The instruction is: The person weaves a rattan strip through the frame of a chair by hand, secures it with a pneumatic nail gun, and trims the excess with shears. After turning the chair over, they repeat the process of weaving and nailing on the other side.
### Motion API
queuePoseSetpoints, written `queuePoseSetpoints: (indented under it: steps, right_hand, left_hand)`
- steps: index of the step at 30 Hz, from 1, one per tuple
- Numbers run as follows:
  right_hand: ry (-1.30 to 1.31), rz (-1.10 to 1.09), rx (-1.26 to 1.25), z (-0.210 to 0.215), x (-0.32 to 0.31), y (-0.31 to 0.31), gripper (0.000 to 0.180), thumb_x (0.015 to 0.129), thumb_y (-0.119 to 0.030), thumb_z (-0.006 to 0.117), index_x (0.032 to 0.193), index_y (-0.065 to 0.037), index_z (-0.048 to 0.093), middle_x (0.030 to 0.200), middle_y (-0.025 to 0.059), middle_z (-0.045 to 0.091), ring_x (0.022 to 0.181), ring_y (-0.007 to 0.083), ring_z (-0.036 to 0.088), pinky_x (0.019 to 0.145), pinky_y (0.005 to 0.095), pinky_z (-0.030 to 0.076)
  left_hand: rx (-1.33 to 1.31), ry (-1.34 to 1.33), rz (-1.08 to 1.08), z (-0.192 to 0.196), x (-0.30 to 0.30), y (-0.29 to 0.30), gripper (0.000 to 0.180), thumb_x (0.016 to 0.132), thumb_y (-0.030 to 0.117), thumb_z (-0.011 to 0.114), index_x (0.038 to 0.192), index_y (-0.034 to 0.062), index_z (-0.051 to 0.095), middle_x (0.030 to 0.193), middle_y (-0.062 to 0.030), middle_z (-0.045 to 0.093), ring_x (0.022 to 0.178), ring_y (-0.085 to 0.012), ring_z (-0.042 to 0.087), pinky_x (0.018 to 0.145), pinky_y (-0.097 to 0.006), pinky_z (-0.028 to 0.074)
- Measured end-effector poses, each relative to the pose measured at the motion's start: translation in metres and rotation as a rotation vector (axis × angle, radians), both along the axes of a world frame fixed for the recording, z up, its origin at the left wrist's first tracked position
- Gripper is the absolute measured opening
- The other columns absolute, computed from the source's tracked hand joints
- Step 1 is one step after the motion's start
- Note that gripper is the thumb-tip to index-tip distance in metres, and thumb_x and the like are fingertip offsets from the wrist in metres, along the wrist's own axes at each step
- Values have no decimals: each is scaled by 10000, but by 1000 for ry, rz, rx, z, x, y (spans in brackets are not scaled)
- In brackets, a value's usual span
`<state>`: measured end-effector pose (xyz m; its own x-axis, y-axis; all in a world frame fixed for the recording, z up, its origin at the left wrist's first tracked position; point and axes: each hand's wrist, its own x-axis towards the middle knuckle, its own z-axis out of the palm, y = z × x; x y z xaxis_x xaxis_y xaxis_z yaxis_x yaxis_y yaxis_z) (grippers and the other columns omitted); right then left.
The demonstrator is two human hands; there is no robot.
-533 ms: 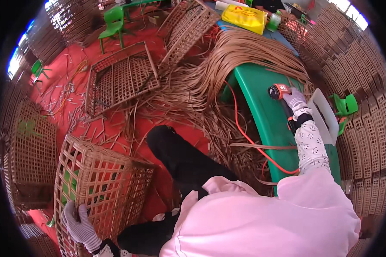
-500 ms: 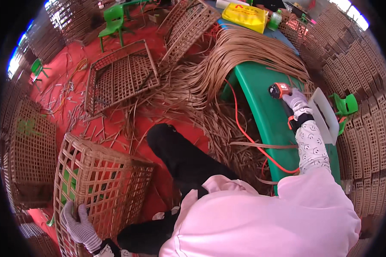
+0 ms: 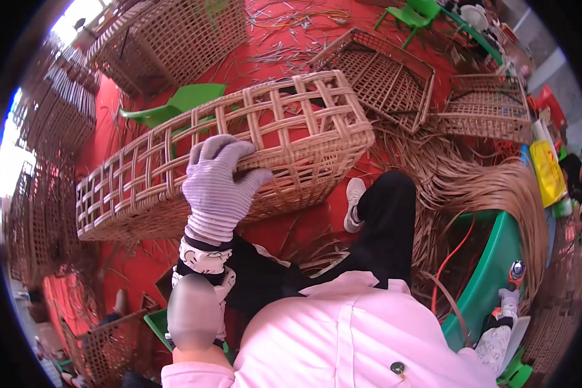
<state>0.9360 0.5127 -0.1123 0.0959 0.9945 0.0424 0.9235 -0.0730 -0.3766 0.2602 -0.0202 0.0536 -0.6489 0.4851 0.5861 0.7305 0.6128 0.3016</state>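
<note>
A large brown woven basket (image 3: 352,132) with open lattice sides stretches across the middle, tilted in front of my legs. My left hand (image 3: 216,184), in a striped grey glove, curls its fingers and thumb over the basket's near edge. Far to the right, my gloved right hand (image 3: 509,299) is wrapped around an orange and black power tool (image 3: 516,273) above the green table (image 3: 488,271). Much of the tool's grip is hidden by that hand.
Long brown strips (image 3: 498,184) drape off the table and spread over the red floor. A yellow bag (image 3: 547,173) lies beyond them. More woven frames (image 3: 385,77) stand at the back, with green chairs (image 3: 191,98) among them. An orange hose (image 3: 456,249) hangs by the table.
The view has swung to the left. My left hand has shifted along the basket's edge, and the basket now lies across the front at another tilt. My right hand keeps the tool.
</note>
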Motion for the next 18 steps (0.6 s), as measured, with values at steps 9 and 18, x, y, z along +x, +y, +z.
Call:
queuePoseSetpoints:
  steps: [9,18]
  right_hand:
    - [769,667,-267,216,-313,-193,262,757,-287,604,740,-46,502,569,25,463,491,145,472,491,280,421]
    - [318,1005,-752,309,-496,-282,186,616,-72,662,755,14,572,659,78,592,594,170,595,578,297,501]
  left_hand:
    - [115,-36,-40,-1,11,-2,329,497,164,782,790,109,644,859,-27,585,850,-251,547,742,-357,472]
    - [152,214,-202,-18,13,-15,292,512,152,784,762,127,634,771,-4,560,705,-212,537,633,-339,443]
